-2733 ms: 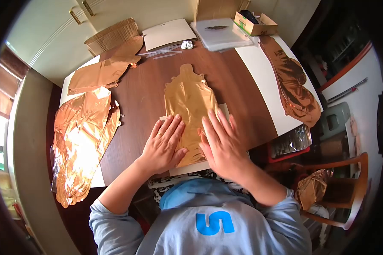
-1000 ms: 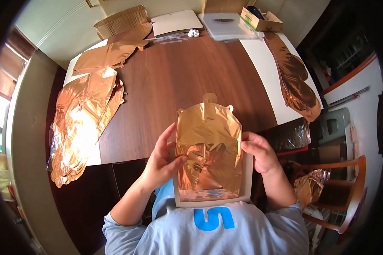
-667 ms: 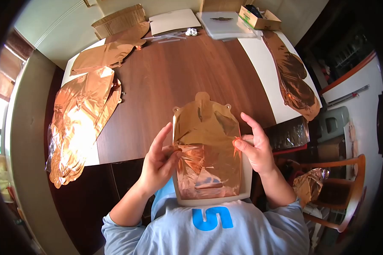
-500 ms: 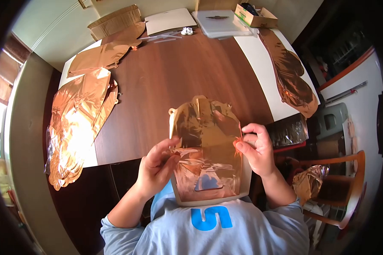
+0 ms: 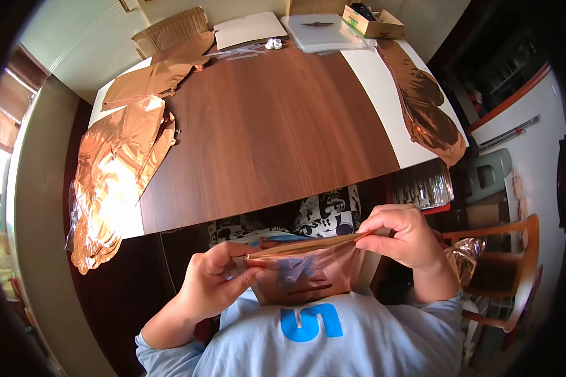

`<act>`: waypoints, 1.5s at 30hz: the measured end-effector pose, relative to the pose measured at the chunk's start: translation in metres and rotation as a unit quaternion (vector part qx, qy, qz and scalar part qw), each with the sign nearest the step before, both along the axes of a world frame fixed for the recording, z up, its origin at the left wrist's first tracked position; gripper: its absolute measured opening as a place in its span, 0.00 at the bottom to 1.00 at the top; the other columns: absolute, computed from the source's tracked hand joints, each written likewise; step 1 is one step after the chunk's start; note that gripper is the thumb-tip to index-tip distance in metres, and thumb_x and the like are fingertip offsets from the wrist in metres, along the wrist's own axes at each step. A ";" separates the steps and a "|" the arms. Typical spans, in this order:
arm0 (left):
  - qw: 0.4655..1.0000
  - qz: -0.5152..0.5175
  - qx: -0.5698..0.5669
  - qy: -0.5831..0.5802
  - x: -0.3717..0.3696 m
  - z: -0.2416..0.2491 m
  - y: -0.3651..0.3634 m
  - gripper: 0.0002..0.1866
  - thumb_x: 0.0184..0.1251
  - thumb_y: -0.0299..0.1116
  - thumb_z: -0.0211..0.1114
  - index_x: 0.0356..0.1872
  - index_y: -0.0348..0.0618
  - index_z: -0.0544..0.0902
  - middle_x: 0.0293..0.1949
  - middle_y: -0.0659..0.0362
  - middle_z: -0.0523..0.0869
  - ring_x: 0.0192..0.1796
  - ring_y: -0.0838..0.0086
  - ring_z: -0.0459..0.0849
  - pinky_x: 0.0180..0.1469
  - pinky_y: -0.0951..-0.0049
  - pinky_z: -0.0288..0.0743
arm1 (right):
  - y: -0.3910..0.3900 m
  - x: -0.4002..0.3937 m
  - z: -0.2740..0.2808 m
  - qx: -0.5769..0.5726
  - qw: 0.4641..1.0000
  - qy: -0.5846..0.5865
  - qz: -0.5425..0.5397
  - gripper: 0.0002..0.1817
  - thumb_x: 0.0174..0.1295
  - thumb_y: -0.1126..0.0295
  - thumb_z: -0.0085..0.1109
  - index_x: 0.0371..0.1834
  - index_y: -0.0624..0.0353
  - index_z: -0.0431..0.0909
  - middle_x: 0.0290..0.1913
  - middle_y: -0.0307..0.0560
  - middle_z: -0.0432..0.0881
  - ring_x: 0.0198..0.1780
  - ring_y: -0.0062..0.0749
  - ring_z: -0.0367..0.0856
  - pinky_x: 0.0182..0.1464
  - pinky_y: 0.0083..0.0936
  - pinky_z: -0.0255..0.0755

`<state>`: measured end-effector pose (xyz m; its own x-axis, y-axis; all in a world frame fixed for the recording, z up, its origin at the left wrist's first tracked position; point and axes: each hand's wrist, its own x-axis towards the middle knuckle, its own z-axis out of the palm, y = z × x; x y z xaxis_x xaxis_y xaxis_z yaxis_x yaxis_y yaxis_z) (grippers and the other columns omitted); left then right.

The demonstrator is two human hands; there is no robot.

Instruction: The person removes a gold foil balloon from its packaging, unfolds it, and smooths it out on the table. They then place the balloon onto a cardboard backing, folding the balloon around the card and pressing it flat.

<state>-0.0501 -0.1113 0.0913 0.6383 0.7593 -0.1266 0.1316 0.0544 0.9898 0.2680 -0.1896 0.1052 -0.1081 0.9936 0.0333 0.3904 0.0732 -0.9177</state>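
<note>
A flat, rose-gold foil balloon (image 5: 339,264) is stretched between my hands in front of my shirt. Its top edge makes a fold running from hand to hand, and its lower part hangs against the shirt. My left hand (image 5: 210,279) pinches the left end of the fold between thumb and fingers. At the opposite end, my right hand (image 5: 404,237) grips the fold the same way, slightly higher. What lies behind the fold is mostly hidden.
Shiny foil balloons (image 5: 129,135) lie piled along the left of the brown table (image 5: 277,125), and another foil piece (image 5: 415,94) lies at the right. Clear plastic bags (image 5: 326,36) and a small cardboard box (image 5: 374,24) stand at the back. A wooden chair (image 5: 522,276) is at right.
The balloon's upper part, earlier spread up over the table edge, is now folded down out of sight. Both hands have moved lower, with the fold pulled taut between them.
</note>
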 end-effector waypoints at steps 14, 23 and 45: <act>0.963 0.137 -0.221 0.065 0.047 -0.048 0.096 0.14 0.71 0.37 0.68 0.38 0.32 0.85 0.33 0.56 0.87 0.30 0.76 0.85 0.29 0.75 0.76 | 0.131 0.037 -0.071 -0.230 0.973 -0.004 -0.035 0.15 0.61 0.59 0.73 0.33 0.61 0.86 0.24 0.33 0.81 0.24 0.15 0.72 0.26 0.17 0.65; 0.786 0.039 0.441 0.433 0.072 -0.051 0.141 0.22 0.63 0.45 0.70 0.46 0.34 0.83 0.42 0.47 0.86 0.43 0.53 0.86 0.48 0.57 0.79 | 0.201 0.040 -0.092 -0.148 0.971 -0.183 -0.050 0.17 0.56 0.60 0.75 0.32 0.65 0.85 0.23 0.46 0.82 0.25 0.30 0.79 0.29 0.31 0.71; 0.907 -0.086 0.328 0.250 0.104 -0.054 0.161 0.24 0.61 0.34 0.73 0.57 0.36 0.81 0.43 0.51 0.81 0.39 0.65 0.87 0.43 0.64 0.83 | 0.019 -0.023 -0.119 -0.288 0.823 0.435 -0.227 0.18 0.65 0.52 0.69 0.41 0.55 0.78 0.33 0.47 0.87 0.28 0.25 0.87 0.27 0.17 0.74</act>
<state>0.0535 0.0498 0.0369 0.7418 0.6706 0.0097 0.5235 -0.5879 0.6167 0.2453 -0.1701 -0.0138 0.0938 0.8035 -0.5879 -0.5650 -0.4432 -0.6959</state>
